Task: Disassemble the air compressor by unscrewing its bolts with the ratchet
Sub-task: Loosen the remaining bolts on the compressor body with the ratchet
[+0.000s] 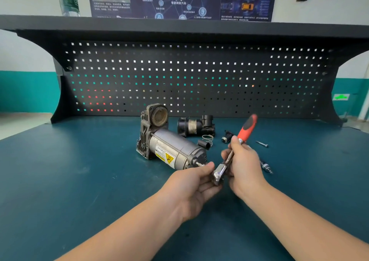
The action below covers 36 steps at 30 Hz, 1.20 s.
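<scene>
The air compressor (167, 141) lies on its side on the blue-green bench top (79, 171), a grey motor cylinder with a yellow warning label and a dark cast housing at its far end. Its near end cap faces my hands. The ratchet (235, 151) has a chrome head and a red-and-black handle that points up and away. My right hand (243, 167) grips the chrome shaft just below the handle. My left hand (197, 181) pinches the ratchet's head, close to a bolt (199, 163) that sticks out of the compressor's end cap.
A removed black cylinder part (196, 126) lies behind the compressor, with a spring (207, 139) and a small black fitting (227, 137) beside it. Loose bolts (262, 144) and a socket bit (266, 168) lie right of my hands. A dark pegboard (189, 77) closes off the bench's back.
</scene>
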{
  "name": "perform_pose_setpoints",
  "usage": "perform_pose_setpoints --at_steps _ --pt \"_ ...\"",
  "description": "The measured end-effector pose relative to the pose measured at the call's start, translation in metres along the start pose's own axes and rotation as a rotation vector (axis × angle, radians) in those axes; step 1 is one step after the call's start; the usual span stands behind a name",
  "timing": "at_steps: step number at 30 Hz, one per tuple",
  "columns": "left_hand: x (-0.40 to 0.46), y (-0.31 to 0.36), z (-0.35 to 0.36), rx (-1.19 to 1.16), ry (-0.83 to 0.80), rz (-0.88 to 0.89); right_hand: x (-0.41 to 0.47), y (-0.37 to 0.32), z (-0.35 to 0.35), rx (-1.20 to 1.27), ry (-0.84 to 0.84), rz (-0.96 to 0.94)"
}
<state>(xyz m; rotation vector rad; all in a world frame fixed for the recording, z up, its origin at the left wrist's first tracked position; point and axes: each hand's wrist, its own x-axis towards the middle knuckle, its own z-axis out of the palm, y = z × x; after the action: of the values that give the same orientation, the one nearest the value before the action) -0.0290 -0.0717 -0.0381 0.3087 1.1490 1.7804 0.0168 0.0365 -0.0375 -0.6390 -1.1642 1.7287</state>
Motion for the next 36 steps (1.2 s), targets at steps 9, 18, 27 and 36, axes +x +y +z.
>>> perform_pose_setpoints --at_steps 9,18,27,36 --pt "-0.006 0.001 -0.003 0.031 -0.054 0.074 -0.035 -0.011 0.001 -0.886 -0.564 -1.506" --pt "-0.001 -0.001 0.001 0.003 -0.053 0.026 -0.031 -0.005 0.001 -0.584 -0.321 -1.004" --pt "0.003 -0.005 0.001 -0.002 -0.007 0.046 0.005 -0.003 0.000 -0.183 0.088 0.056" --pt "-0.004 -0.007 0.003 -0.034 0.033 0.077 -0.023 -0.006 0.006 -0.414 -0.125 -0.664"
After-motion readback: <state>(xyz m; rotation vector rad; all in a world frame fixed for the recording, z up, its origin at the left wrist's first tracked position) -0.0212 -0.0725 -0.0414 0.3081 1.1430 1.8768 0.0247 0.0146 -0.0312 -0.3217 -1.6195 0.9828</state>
